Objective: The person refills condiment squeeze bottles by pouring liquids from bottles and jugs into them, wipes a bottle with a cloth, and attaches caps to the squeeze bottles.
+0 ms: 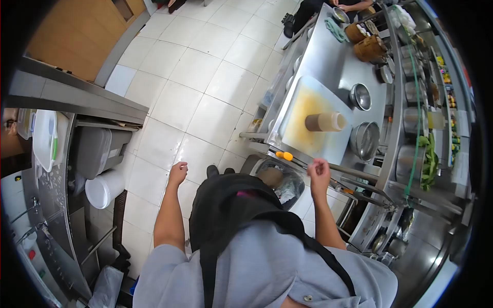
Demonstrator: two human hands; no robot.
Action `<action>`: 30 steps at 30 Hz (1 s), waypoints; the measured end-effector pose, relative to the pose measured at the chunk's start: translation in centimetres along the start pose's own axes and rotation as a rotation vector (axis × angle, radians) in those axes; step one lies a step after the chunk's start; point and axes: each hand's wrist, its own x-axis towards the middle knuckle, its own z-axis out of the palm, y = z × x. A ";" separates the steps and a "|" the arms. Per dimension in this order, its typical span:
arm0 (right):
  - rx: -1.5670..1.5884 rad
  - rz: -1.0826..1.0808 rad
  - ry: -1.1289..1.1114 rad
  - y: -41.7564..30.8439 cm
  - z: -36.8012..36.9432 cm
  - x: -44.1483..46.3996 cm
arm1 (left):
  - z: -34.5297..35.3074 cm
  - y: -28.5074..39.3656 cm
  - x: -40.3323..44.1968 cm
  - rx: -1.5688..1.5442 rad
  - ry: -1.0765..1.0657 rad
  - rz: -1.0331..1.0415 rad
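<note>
My left hand [178, 173] hangs over the tiled floor, fingers loosely curled, with nothing showing in it. My right hand [319, 172] is raised beside the near corner of the steel worktable [321, 56]; its fingers are bent inward and I see nothing held. A white cutting board [300, 136], stained yellow, lies on that table. On the board is a squeeze bottle [325, 122] of brown liquid, apart from my hand. An orange-handled tool [284, 155] hangs at the table's front edge. Two metal bowls stand beside the board, the nearer bowl [365, 139] larger.
Below the table edge is a bin [280, 179] lined with plastic. Shelving with pots and green leaves [428, 161] runs along the right. On the left stand a steel counter [56, 190] and a white bucket [104, 190]. Another person [354, 6] is at the table's far end.
</note>
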 end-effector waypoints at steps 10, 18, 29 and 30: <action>-0.112 0.548 -0.247 9.0 8.6 -7.9 | 1.9 6.5 14.3 0.242 -0.244 0.206; 0.192 1.168 0.155 12.3 12.9 -20.3 | 20.1 14.8 34.7 0.785 -0.649 0.391; 0.184 1.408 0.304 13.6 21.6 -23.5 | 43.9 18.5 41.7 1.150 -0.949 0.964; 0.168 1.366 0.284 13.6 22.1 -23.5 | 43.9 19.0 42.0 1.183 -1.007 0.888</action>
